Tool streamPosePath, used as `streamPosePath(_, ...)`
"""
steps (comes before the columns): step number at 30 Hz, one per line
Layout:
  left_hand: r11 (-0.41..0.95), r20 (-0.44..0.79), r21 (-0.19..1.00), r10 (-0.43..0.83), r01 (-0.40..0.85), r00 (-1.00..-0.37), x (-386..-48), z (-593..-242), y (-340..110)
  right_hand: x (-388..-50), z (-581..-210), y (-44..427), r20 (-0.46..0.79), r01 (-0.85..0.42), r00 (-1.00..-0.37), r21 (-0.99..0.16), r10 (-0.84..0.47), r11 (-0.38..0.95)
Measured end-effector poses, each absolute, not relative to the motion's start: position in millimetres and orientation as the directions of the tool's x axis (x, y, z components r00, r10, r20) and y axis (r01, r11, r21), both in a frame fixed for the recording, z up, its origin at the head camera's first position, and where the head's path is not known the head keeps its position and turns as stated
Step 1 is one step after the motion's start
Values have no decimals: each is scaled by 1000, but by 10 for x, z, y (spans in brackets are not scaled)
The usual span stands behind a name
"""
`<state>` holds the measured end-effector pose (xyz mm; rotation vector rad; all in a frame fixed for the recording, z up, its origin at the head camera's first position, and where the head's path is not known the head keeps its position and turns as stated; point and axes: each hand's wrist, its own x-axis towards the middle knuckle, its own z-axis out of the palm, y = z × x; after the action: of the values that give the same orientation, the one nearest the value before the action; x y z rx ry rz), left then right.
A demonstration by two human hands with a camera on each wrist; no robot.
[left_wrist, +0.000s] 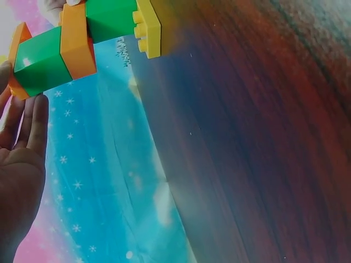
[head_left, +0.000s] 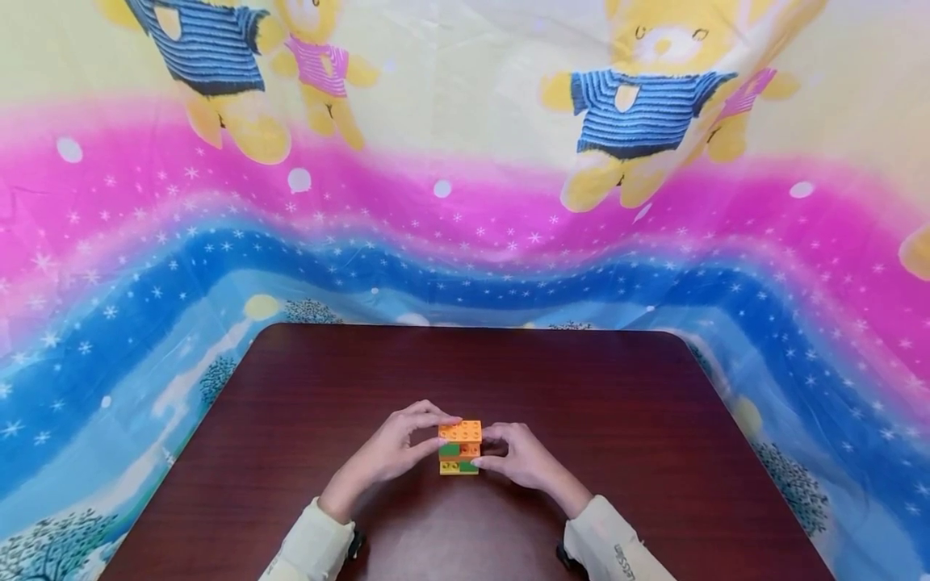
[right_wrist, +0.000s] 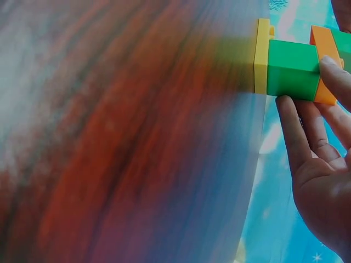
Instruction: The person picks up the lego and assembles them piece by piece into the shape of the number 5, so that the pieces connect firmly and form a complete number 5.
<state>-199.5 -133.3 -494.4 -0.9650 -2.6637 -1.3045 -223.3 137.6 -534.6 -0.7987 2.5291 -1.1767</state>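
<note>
A stack of toy building blocks stands on the table between both hands. From the bottom it has a yellow plate (right_wrist: 261, 60), a green brick (right_wrist: 293, 71) on the right, an orange middle plate (left_wrist: 77, 41), another green brick (left_wrist: 41, 57) on the left and an orange top plate (head_left: 471, 432). My left hand (head_left: 395, 444) grips the top plate from the left, thumb in front and fingers behind. My right hand (head_left: 525, 458) pinches the stack lower on the right; its thumb lies on the middle plate in the right wrist view.
The dark brown wooden table (head_left: 581, 387) has rounded far corners. Behind it and along its sides hangs a colourful cloth (head_left: 450, 226) printed with bears and snowflakes.
</note>
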Motion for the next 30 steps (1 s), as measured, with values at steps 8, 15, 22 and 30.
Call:
streamPosePath(8, 421, 292, 735, 511, 532, -808, -1990, -4980, -1335, -2229, -5338, 1376, 37, -401, -816, -754, -576, 520)
streamPosePath(15, 395, 308, 752, 497, 528, -811, -1978, -5012, -1330, -2219, -5328, 1375, 29, -396, -816, -755, -578, 522)
streamPosePath(22, 392, 248, 801, 471, 453, -847, -1992, -5001, -1333, -2207, -5342, 1364, 36, -403, -823, -741, -567, 538)
streamPosePath(30, 373, 201, 851, 417, 369, -886, -1989, -4993, -1313, -2212, -5371, 1362, 48, -415, -826, -727, -562, 548)
